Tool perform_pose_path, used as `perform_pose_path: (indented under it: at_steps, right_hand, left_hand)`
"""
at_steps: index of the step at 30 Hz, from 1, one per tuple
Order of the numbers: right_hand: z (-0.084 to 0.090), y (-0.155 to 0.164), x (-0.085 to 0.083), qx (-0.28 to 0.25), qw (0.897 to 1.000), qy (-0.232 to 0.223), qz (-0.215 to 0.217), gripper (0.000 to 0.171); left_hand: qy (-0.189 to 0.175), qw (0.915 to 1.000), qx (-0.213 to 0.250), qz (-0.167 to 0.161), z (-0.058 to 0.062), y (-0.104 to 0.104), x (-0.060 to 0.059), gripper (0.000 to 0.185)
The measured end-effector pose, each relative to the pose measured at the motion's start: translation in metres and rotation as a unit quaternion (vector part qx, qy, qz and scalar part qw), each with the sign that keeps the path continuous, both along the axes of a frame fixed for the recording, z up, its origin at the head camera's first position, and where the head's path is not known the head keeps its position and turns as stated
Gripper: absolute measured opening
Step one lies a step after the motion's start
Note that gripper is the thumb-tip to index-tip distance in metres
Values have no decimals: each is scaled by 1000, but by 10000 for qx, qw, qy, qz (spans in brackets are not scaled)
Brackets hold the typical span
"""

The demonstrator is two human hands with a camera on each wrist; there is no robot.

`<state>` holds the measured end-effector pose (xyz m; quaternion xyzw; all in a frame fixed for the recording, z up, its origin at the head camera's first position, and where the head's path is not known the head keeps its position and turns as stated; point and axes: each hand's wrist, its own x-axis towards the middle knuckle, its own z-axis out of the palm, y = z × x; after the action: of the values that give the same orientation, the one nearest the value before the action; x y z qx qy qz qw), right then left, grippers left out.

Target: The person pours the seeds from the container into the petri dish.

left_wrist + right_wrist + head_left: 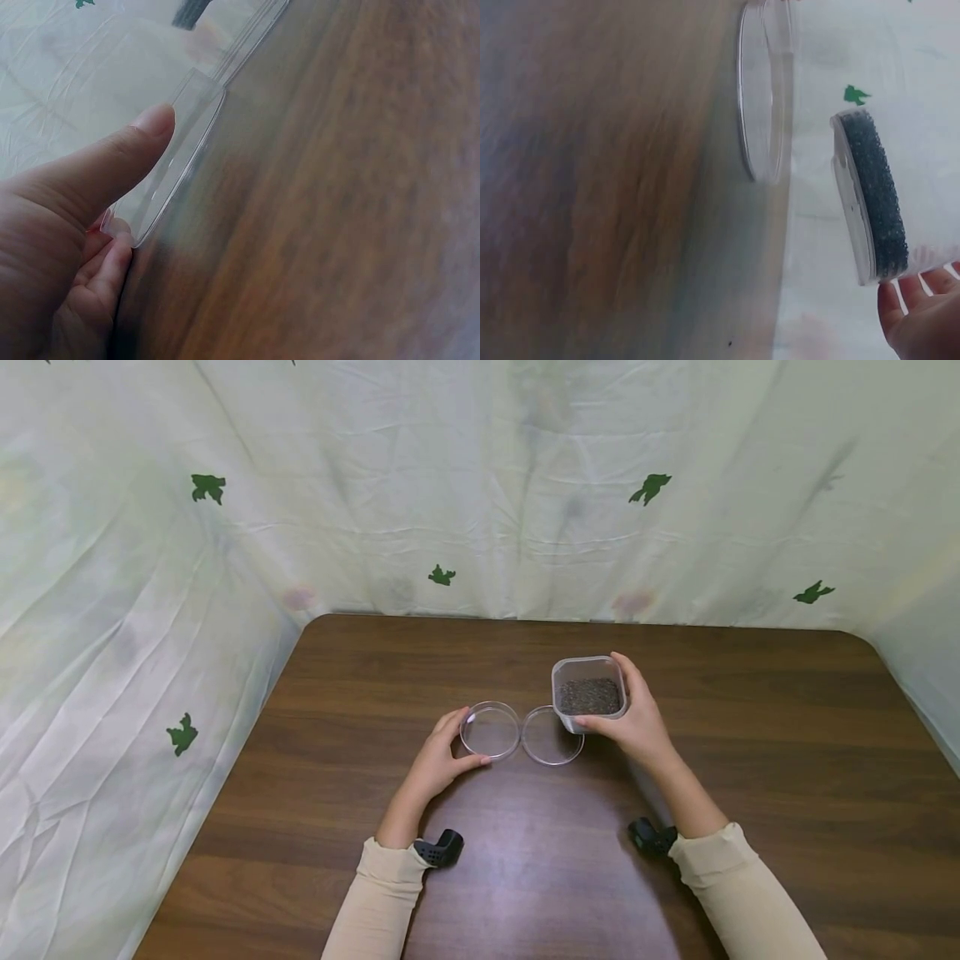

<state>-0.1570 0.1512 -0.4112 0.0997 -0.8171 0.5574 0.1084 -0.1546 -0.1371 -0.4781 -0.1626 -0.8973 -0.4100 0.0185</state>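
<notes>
Left hand (438,760) pinching empty dish (490,730) on counter (750,735); right hand (637,722) gripping seed tub (589,693), lifted just right of second dish (552,737). Nothing poured yet, seemingly.

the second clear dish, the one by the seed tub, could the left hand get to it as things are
Probably yes. The left hand grips the left dish, and the second dish lies right beside it on the table with nothing between them. The right hand holds the seed tub just beyond.

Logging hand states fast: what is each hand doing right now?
Left hand: grips the clear round dish at its rim.
Right hand: holds the square tub of dark seeds.
</notes>
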Motion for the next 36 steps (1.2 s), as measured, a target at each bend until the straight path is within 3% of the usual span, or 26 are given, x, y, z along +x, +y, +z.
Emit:
perform_pose_path:
  at_steps: [6, 19, 36]
  right_hand:
    - [-5, -8, -6, 590, 9978, 249, -169, 94]
    - [-7, -30, -5, 1256, 9912, 310, -271, 99]
    - [-10, -47, -11, 2076, 9693, 1313, -53, 100]
  left_hand:
    - [6, 10000, 0, -13, 0, 0, 0, 84]
    - [72, 10000, 22, -30, 0, 0, 0, 84]
    - [56, 10000, 30, -37, 0, -1, 1, 83]
